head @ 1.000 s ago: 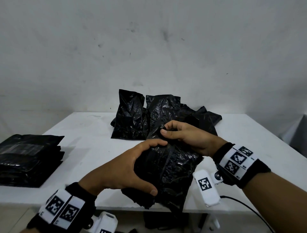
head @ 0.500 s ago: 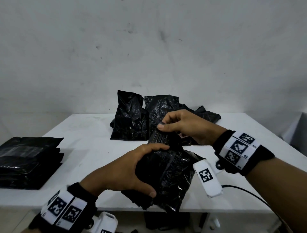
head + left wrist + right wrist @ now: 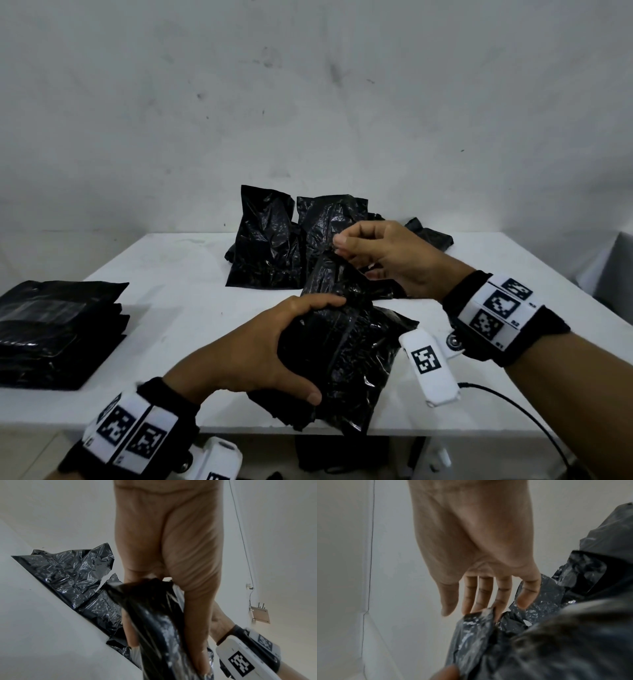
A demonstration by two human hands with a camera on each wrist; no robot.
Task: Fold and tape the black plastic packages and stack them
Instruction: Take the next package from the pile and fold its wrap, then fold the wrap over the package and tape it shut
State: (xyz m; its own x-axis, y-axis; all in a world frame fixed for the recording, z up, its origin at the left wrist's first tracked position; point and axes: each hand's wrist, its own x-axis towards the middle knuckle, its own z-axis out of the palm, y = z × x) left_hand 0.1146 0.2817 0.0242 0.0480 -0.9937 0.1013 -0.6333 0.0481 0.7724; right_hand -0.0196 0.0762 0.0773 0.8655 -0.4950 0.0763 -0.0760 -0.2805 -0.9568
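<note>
My left hand (image 3: 291,349) grips a crumpled black plastic package (image 3: 359,363) held upright over the table's near edge, thumb low and fingers over its top. The right hand (image 3: 342,248) is raised above it, and its fingertips pinch the tip of the package's loose flap (image 3: 337,274), pulled up tall. In the right wrist view that flap (image 3: 477,620) meets the fingers (image 3: 501,597), while the thumb stands slightly apart. In the left wrist view the package (image 3: 154,615) is clamped in the left hand (image 3: 163,547). A stack of folded packages (image 3: 58,329) lies at the left.
A pile of unfolded black packages (image 3: 270,240) stands at the back middle of the white table (image 3: 171,274), also seen in the left wrist view as crinkled bags (image 3: 68,574). A cable (image 3: 513,407) trails off the right front edge. A grey wall rises behind.
The right hand has risen from the package's top and drawn the flap upward. The left hand has kept its grip in about the same place.
</note>
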